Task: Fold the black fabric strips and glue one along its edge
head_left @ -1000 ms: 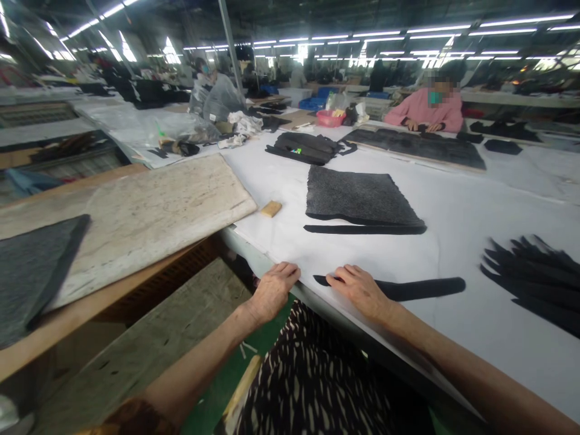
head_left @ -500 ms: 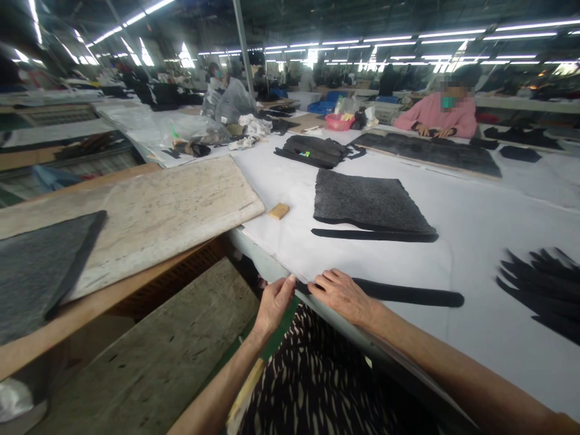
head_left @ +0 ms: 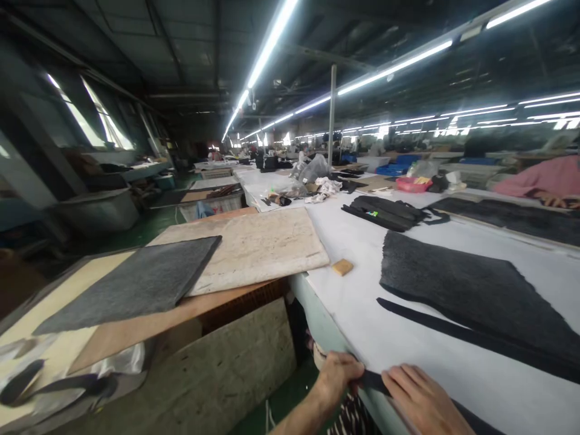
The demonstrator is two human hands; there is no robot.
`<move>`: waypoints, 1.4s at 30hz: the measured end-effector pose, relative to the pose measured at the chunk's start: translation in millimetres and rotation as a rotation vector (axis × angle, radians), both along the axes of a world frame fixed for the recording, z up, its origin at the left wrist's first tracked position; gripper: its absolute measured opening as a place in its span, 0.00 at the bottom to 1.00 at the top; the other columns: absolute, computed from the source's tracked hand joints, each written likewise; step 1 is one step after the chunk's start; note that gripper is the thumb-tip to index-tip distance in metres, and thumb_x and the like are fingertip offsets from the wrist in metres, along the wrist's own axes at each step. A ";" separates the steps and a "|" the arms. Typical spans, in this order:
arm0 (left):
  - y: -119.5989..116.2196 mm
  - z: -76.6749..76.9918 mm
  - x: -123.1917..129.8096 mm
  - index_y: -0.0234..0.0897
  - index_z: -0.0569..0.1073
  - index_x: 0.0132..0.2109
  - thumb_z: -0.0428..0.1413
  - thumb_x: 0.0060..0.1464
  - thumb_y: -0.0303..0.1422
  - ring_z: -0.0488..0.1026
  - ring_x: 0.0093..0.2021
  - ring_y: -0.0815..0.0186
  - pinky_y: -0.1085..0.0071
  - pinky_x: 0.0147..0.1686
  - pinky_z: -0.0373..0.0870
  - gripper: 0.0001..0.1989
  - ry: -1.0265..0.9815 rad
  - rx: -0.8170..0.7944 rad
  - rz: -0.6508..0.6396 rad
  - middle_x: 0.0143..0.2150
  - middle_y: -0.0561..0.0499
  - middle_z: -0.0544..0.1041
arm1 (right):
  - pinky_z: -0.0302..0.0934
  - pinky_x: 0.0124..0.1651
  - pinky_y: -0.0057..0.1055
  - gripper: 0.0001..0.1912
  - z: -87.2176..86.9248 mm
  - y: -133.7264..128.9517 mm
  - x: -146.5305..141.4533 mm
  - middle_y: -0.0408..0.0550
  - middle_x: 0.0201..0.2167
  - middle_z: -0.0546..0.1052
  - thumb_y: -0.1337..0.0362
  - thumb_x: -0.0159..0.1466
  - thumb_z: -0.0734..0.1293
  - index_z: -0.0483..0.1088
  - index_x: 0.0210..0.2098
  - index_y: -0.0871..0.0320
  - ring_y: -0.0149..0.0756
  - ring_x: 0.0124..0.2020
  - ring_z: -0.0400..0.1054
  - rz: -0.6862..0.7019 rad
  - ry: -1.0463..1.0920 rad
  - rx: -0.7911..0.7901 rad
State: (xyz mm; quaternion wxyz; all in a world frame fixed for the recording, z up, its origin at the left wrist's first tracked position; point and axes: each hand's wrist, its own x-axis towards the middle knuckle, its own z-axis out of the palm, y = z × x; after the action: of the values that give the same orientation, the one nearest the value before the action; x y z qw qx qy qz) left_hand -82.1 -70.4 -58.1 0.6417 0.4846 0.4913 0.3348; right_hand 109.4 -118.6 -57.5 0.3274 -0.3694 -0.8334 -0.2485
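Observation:
Near the bottom of the view, at the table's front edge, my left hand [head_left: 336, 376] is closed in a pinch on the end of a black fabric strip [head_left: 375, 382]. To its right my right hand [head_left: 423, 400] holds the same strip, fingers together over it, thumb hidden. The strip runs under that palm and reappears toward the bottom right. Farther in on the white tabletop [head_left: 348, 308] lies another long black strip [head_left: 435, 321], along the near side of a dark grey fuzzy fabric stack [head_left: 471, 287]. A small yellowish block [head_left: 342, 267] sits near the table's corner.
To the left, a worn pale board [head_left: 267, 244] and a grey fabric sheet [head_left: 149, 278] lie on a wooden surface. Dark folded pieces [head_left: 385, 211], a pink basket [head_left: 413, 184] and plastic bags [head_left: 315, 169] stand farther back. A person in a pink sleeve [head_left: 539, 181] works at right.
The camera has swung left and up, so the table and hands appear lower and farther right. Both hands stay at the strip by the table edge.

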 end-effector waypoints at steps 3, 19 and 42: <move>-0.6 5.1 0.4 0.34 0.70 0.18 0.60 0.34 0.47 0.59 0.17 0.70 0.69 0.22 0.52 0.19 0.004 0.018 -0.018 0.16 0.50 0.67 | 0.66 0.40 0.40 0.23 1.6 -6.8 10.3 0.50 0.36 0.77 0.78 0.52 0.56 0.69 0.42 0.54 0.43 0.36 0.69 -0.020 -0.008 -0.045; 10.7 -12.1 -27.1 0.35 0.70 0.19 0.59 0.41 0.45 0.60 0.21 0.70 0.71 0.25 0.55 0.18 0.068 0.067 -0.097 0.17 0.53 0.66 | 0.57 0.38 0.33 0.13 35.4 -26.4 29.1 0.48 0.31 0.70 0.79 0.63 0.56 0.69 0.34 0.61 0.36 0.33 0.59 -0.133 -0.188 -0.342; 13.9 -68.8 -53.5 0.34 0.71 0.21 0.61 0.38 0.44 0.61 0.19 0.71 0.73 0.23 0.57 0.16 0.094 -0.095 -0.024 0.18 0.53 0.68 | 0.57 0.37 0.33 0.15 38.1 -45.2 52.8 0.49 0.33 0.71 0.82 0.61 0.55 0.70 0.35 0.63 0.35 0.33 0.60 -0.134 -0.324 -0.294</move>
State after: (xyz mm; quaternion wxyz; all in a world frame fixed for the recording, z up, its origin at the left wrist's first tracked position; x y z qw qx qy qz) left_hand -135.6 -56.5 -126.8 0.6440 0.4747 0.5304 0.2803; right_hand 162.2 -163.8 -19.4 0.1148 -0.4228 -0.8760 -0.2018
